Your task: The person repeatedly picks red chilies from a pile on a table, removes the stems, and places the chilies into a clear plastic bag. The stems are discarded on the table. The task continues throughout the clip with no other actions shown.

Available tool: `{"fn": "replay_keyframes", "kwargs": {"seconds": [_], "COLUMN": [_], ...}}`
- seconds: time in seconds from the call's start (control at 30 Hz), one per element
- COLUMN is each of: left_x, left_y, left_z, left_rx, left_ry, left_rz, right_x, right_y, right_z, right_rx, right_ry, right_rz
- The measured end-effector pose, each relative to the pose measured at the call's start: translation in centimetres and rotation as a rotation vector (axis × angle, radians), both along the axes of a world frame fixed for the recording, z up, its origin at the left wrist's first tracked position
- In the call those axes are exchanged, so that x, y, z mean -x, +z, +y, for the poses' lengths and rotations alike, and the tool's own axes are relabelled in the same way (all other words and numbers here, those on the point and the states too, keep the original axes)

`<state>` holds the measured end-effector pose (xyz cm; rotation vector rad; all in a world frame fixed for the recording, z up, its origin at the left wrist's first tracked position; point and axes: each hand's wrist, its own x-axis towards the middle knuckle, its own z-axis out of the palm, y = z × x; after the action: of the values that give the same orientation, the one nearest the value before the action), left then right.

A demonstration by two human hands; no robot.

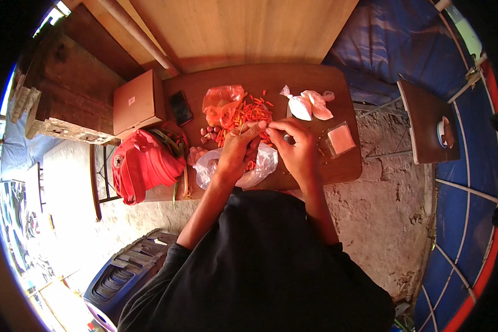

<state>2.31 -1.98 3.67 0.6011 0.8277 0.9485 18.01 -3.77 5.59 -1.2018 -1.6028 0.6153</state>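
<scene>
My left hand and my right hand meet at the fingertips above a brown table. A small red-orange chili pepper appears to be pinched by the left fingertips, partly hidden. Thumb and forefinger of the right hand touch the same spot; what they grip is too small to tell. Just beyond lies a heap of red and orange chili peppers. Below the hands, a clear plastic bag stands open with more chilies inside. Shallots lie left of the heap.
A red plastic bag touches the heap. Tied white bags and a pink-white square packet lie right. Leftward are a phone, a cardboard box and a red bag with green stalks. A blue plastic chair stands behind left.
</scene>
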Motion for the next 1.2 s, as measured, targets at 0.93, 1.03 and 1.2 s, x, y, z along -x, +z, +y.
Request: {"fn": "replay_keyframes", "kwargs": {"seconds": [0.93, 1.03, 1.2], "left_x": [2.4, 2.7, 2.1], "left_y": [-7.3, -5.9, -2.2], "left_z": [8.0, 7.2, 3.7], "left_rx": [-0.754, -0.499, -0.225], "left_ry": [0.057, -0.089, -0.195], "left_rz": [1.145, 0.617, 0.431], "right_x": [-10.3, -8.3, -2.8], "right_y": [-15.5, -11.5, -5.9], "right_z": [-0.7, -0.9, -0.6], "right_rx": [0.214, 0.326, 0.293], "right_ry": [-0.605, -0.386, -0.001], "right_rz": [-0.51, -0.157, 0.189]}}
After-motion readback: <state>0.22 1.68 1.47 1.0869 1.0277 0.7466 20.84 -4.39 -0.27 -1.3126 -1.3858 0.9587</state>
